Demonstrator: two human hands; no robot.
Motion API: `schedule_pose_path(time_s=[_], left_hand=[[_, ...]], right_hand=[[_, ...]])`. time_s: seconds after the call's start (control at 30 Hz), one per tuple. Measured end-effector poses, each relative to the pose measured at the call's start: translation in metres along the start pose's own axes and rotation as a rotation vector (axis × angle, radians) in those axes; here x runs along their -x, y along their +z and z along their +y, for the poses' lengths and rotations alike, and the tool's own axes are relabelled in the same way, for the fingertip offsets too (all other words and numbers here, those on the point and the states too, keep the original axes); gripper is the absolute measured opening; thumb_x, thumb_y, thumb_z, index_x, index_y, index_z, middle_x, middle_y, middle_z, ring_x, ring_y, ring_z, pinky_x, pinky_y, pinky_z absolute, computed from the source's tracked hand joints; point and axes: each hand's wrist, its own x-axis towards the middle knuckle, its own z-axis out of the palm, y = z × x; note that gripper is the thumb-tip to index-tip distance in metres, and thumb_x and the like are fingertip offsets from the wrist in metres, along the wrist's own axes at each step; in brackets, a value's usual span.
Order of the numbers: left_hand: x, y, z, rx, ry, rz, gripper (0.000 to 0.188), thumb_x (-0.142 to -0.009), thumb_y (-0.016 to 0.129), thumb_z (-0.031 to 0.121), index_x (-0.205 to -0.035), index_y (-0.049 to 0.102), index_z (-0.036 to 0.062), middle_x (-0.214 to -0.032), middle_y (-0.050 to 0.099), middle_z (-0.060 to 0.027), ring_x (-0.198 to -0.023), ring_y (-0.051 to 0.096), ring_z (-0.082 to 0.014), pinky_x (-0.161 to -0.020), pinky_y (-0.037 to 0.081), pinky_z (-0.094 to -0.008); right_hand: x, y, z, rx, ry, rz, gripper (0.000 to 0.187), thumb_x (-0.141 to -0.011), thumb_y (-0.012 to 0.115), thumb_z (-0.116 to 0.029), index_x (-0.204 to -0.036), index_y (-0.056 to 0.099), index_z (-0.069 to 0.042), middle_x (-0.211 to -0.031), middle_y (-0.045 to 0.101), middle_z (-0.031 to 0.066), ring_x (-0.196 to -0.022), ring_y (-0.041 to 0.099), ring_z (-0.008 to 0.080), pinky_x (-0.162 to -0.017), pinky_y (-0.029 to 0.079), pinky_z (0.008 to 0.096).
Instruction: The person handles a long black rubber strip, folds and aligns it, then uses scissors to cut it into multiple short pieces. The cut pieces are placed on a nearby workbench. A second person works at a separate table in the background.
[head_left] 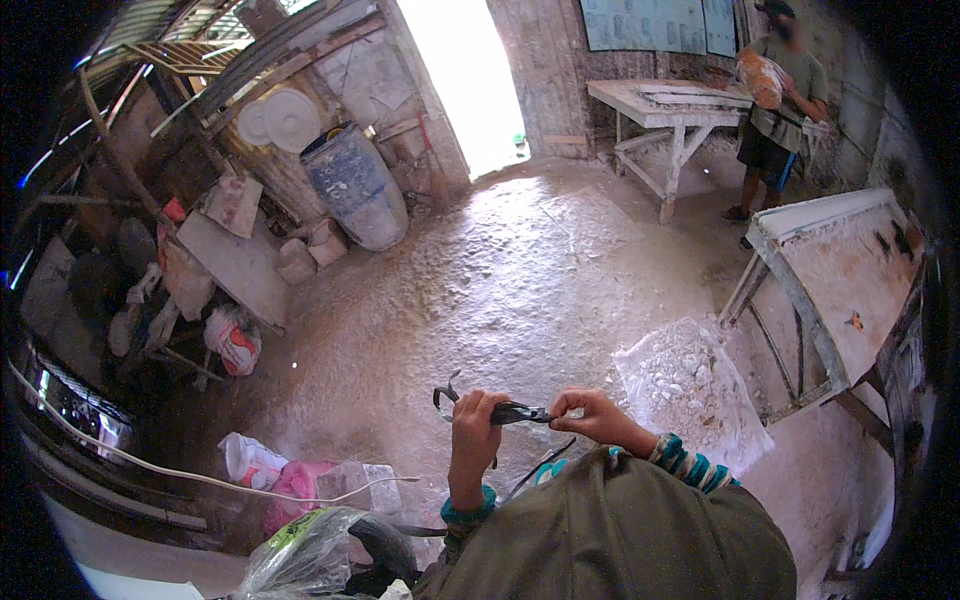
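A black strap-like bundle (520,412) is stretched between my two hands in front of my body. My left hand (474,440) is closed around it, and a loose black loop sticks out past its far side. At the other end, the fingertips of my right hand (598,418) pinch the bundle's narrow tip. What exactly the bundle is made of is too small to tell. Both sleeves end in teal patterned cuffs, and a dark olive garment covers my front.
White rubble lies on a pale sheet (690,390) at right, beside a tilted worktable (850,290). A person (785,110) holds a brownish lump near another table (665,115). A blue drum (358,190), a white bucket (252,462) and a clear plastic bag (305,550) stand left.
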Motion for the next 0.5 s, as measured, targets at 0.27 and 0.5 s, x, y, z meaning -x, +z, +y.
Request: schedule_pose_path(time_s=[0.27, 0.5], left_hand=[[0.004, 0.007, -0.01, 0.283, -0.135, -0.004, 0.022, -0.067, 0.053, -0.007, -0.086, 0.054, 0.0043, -0.078, 0.052, -0.0108, -0.075, 0.053, -0.0278, -0.068, 0.041, -0.0339], [0.009, 0.033, 0.006, 0.669, -0.431, -0.1, 0.02, -0.076, 0.049, -0.007, -0.092, 0.053, 0.0043, -0.077, 0.049, -0.0042, -0.072, 0.047, -0.0132, -0.065, 0.039, -0.0247]], right_hand=[[0.005, -0.001, -0.017, -0.453, 0.258, -0.147, 0.014, -0.082, 0.06, -0.013, -0.09, 0.057, -0.002, -0.084, 0.058, -0.0022, -0.08, 0.051, 0.0061, -0.073, 0.04, 0.0218], [0.007, -0.001, -0.028, -0.558, 0.124, -0.028, 0.009, -0.082, 0.057, -0.009, -0.089, 0.058, -0.004, -0.086, 0.058, 0.0, -0.081, 0.052, 0.0084, -0.075, 0.04, 0.0233]])
